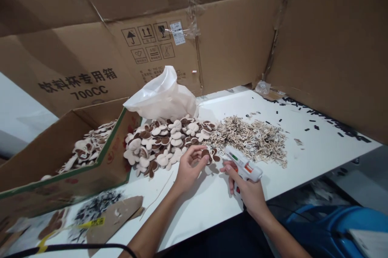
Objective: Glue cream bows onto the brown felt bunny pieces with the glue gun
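My left hand [191,166] pinches a brown felt flower-shaped piece [214,157] with a cream cord loop on it, just above the white table. In my right hand [247,189] is a white hot glue gun [244,164], its nozzle end pointing left toward the felt piece; the two look apart. Behind my left hand lies a pile of cream and brown felt flower pieces [163,141]. A heap of small cream cord loops [251,135] spreads behind the glue gun.
An open cardboard box [121,161] at left holds more felt pieces. A white plastic bag [169,98] stands behind the pile. Cardboard walls [236,44] close off the back. Small black pieces [330,118] lie at far right. A cardboard scrap [117,217] lies front left.
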`<state>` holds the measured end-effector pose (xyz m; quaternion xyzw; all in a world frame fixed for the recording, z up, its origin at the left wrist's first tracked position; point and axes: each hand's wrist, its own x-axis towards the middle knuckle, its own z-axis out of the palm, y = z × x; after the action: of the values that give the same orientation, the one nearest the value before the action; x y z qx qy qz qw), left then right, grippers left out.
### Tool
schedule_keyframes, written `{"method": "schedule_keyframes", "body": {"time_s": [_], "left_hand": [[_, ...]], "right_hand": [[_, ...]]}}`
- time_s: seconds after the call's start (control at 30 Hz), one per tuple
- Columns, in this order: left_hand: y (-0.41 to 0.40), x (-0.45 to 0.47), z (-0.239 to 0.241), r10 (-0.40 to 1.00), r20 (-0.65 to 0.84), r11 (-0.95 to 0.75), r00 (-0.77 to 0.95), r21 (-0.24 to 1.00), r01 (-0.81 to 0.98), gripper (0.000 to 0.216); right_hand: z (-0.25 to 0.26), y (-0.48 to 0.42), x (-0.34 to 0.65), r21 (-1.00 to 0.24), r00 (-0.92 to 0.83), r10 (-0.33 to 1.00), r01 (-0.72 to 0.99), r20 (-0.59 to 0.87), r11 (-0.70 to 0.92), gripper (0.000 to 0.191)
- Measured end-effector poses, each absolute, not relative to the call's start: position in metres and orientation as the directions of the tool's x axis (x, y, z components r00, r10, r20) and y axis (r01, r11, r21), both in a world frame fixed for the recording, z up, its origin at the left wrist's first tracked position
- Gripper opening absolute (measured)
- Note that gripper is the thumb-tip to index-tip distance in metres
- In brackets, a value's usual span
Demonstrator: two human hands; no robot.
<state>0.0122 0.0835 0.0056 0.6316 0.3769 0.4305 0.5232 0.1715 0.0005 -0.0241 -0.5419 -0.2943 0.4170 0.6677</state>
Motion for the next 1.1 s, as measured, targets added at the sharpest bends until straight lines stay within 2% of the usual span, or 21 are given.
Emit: {"method": "schedule_keyframes", "body": {"time_s": [0.3,0.43,0.57,0.63,0.73,0.83,0.87,0.9,0.93,1.0,1.03,1.1], "left_hand": [[0.088,0.009,0.006,0.96,0.19,-0.182,0.204,0.982,-0.055,0.031],[0.085,0.009,0.008,0.934,0.304,-0.307,0.186,0.952,-0.014,0.018],[0.084,0.001,0.021,0.877,0.438,-0.468,0.199,0.872,0.142,0.014],[0.084,-0.008,0.035,0.798,0.575,-0.603,0.182,0.748,0.277,0.013],[0.081,-0.034,0.065,0.573,0.795,-0.76,0.202,0.422,0.494,0.015],[0.08,-0.076,0.099,0.235,0.956,-0.669,0.175,0.028,0.742,0.02],[0.081,-0.093,0.111,0.13,0.98,-0.58,0.15,-0.048,0.813,0.022],[0.083,-0.11,0.121,0.074,0.992,-0.478,0.105,-0.057,0.877,0.025],[0.086,-0.127,0.131,0.07,0.997,-0.377,0.027,0.001,0.926,0.028],[0.094,-0.158,0.146,0.314,0.942,-0.205,-0.115,0.185,0.961,0.037],[0.097,-0.171,0.15,0.437,0.891,-0.112,-0.124,0.191,0.975,0.04],[0.1,-0.184,0.15,0.63,0.77,0.036,-0.104,0.105,0.994,0.045]], "right_hand": [[-0.026,0.0,0.169,-0.962,0.489,0.87,-0.263,-0.071,0.069,0.049],[-0.027,-0.003,0.168,-0.968,0.484,0.873,-0.244,-0.062,0.066,0.048],[-0.024,-0.007,0.168,-0.97,0.458,0.886,-0.238,-0.073,0.043,0.049],[-0.022,-0.009,0.167,-0.975,0.468,0.88,-0.219,-0.082,0.026,0.049],[-0.02,-0.012,0.166,-0.986,0.45,0.89,-0.164,-0.069,0.006,0.049],[-0.02,-0.014,0.166,-0.992,0.437,0.896,-0.122,-0.077,-0.026,0.05],[-0.02,-0.014,0.166,-0.993,0.434,0.897,-0.11,-0.083,-0.039,0.05],[-0.021,-0.014,0.165,-0.994,0.429,0.899,-0.1,-0.089,-0.05,0.051],[-0.022,-0.015,0.165,-0.994,0.421,0.903,-0.09,-0.091,-0.058,0.051],[-0.023,-0.015,0.165,-0.995,0.405,0.911,-0.078,-0.085,-0.058,0.051],[-0.024,-0.016,0.164,-0.995,0.399,0.913,-0.077,-0.082,-0.056,0.051],[-0.025,-0.017,0.165,-0.995,0.396,0.914,-0.088,-0.086,-0.056,0.052]]}}
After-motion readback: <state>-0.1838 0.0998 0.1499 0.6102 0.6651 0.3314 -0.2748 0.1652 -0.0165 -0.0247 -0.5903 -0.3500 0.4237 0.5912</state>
